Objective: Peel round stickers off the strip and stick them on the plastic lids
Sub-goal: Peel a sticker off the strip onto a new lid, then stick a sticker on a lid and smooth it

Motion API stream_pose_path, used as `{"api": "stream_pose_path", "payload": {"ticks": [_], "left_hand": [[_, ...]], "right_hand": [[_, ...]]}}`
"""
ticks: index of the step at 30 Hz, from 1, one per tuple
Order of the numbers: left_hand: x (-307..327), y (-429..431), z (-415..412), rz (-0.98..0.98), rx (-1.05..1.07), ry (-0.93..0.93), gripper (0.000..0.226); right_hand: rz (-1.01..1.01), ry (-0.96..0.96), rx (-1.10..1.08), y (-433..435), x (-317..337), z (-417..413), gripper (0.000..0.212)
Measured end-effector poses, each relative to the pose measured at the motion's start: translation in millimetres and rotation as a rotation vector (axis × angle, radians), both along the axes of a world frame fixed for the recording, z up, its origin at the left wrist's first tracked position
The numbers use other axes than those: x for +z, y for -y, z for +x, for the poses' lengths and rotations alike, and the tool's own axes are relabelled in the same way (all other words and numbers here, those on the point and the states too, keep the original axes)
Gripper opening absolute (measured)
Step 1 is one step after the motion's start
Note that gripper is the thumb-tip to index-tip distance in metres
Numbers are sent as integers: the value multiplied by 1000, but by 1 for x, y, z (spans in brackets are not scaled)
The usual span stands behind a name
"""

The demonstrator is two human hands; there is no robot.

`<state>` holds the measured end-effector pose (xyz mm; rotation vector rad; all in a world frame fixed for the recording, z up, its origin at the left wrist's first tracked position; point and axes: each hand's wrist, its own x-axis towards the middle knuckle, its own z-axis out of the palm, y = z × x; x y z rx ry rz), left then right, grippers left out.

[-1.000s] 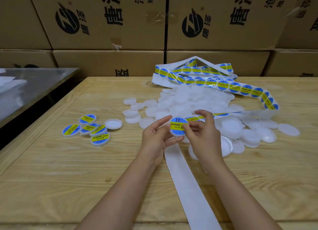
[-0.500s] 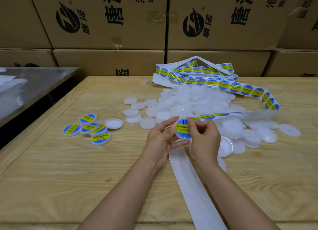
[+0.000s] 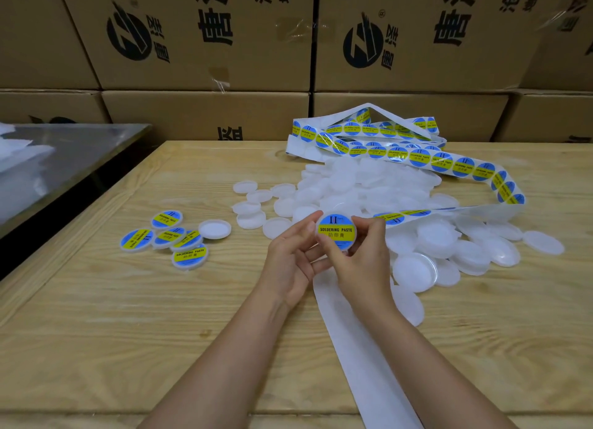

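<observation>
A second ago the round sticker (image 3: pixel 336 230) was tipped and only part down, with my right hand (image 3: pixel 359 261) pinching its top edge. Now it lies flat on the lid (image 3: pixel 337 239), square to me, and I can read "SOLDERING PASTE" across it. I take that to mean this lid is done and ready to join the finished ones.

Well off to the left of my left hand (image 3: pixel 290 261) lie the labelled lids (image 3: pixel 168 236), five as I count them, some overlapping. Just right of them sits one bare lid (image 3: pixel 214 229). With the one I hold, that makes six labelled.

My left hand cradles the lid from the left, fingers curled behind it and thumb at its rim. My right hand grips it from the right, thumb low and forefinger over the top. So the lid is up off the desk (image 3: pixel 128 316), between my two hands.

Under my right wrist the spent backing paper (image 3: pixel 359 348) trails toward me. Beyond and right of my right hand is the heap of bare lids (image 3: pixel 417 236), too many and too overlapped to count. The sticker strip (image 3: pixel 420 157) loops over the heap with dozens of stickers left, so most of the job is ahead
</observation>
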<state>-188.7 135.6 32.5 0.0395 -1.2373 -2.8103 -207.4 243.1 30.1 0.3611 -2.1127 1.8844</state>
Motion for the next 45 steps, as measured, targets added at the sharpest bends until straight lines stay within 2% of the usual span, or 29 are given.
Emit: {"api": "stream_pose_path", "payload": {"ticks": [5,11,13,16,21,26,29,31,34,36,37,40,45], "left_hand": [[1,-3,0,-27,35,18,41],[5,-8,3,-99,51,-7,47],[5,-10,3,-136,61,-13,42],[5,-11,2,-159,83,-7,25],[8,-9,0,-117,103,33,11],[11,-2,1,-66,157,79,11],[13,5,-2,-125,304,67,12],[13,19,-5,-263,505,25,16],[10,52,-3,-776,876,-45,17],[3,77,1,-1113,1044,4,20],[-1,90,3,-1217,1098,70,23],[-11,118,6,-1378,1174,310,29],[-18,129,7,-1525,1103,637,30]], "right_hand": [[25,-73,-22,-6,2,2,36],[19,-154,-31,-9,2,1,12],[11,-158,-45,-9,2,1,7],[-3,-176,-92,-8,2,-1,10],[77,-226,-76,-8,1,0,4],[224,-301,-39,-10,2,-2,21],[328,-318,-44,-11,0,-2,36],[348,-272,-98,-13,1,-4,38],[387,-205,-231,-21,3,-11,32],[450,-149,-271,-26,4,-14,32],[474,-104,-265,-27,4,-15,33],[450,28,-209,-29,2,-17,34],[247,118,-173,-33,-1,-23,31]]}}
